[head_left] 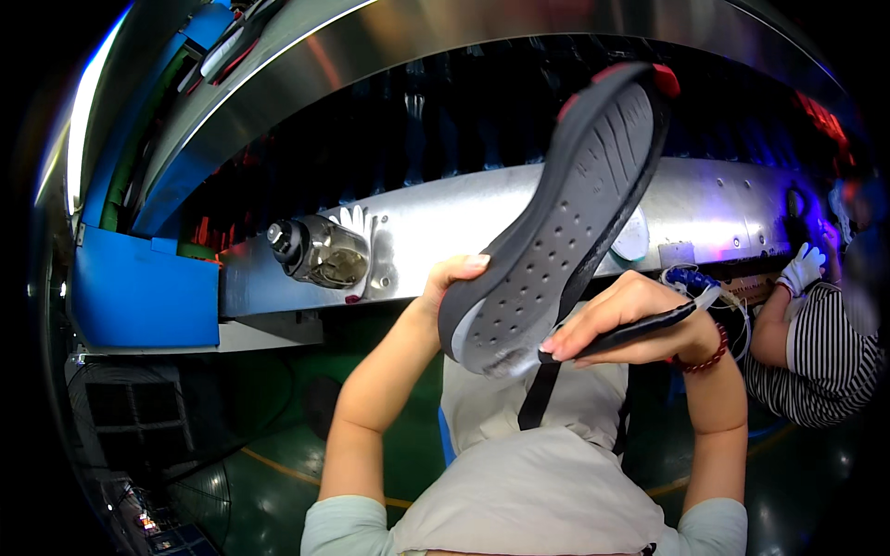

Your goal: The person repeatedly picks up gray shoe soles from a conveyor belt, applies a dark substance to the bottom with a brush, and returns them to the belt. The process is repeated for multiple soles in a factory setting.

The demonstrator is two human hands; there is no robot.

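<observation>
Tilted up in front of me is a dark grey shoe sole (pixel 542 250) with red bits at its toe end and a row pattern of small holes. My left hand (pixel 447 280) is closed on its edge near the heel, the thumb over the rim. My right hand (pixel 640 310) grips a slim black-handled brush (pixel 626 335), its tip at the heel of the sole. The bristles look blurred against the heel's inner face. A pale tube seems to join the brush's back end. Behind the sole, a white oval piece (pixel 632 236) partly shows on the metal ledge.
A clear bottle (pixel 334 258) with a black lid stands on the metal ledge (pixel 426 227), a white glove (pixel 352 219) behind it. Beyond runs a dark conveyor (pixel 445 111). A blue housing (pixel 148 292) is at left; a co-worker's gloved hand (pixel 803 269) is at right.
</observation>
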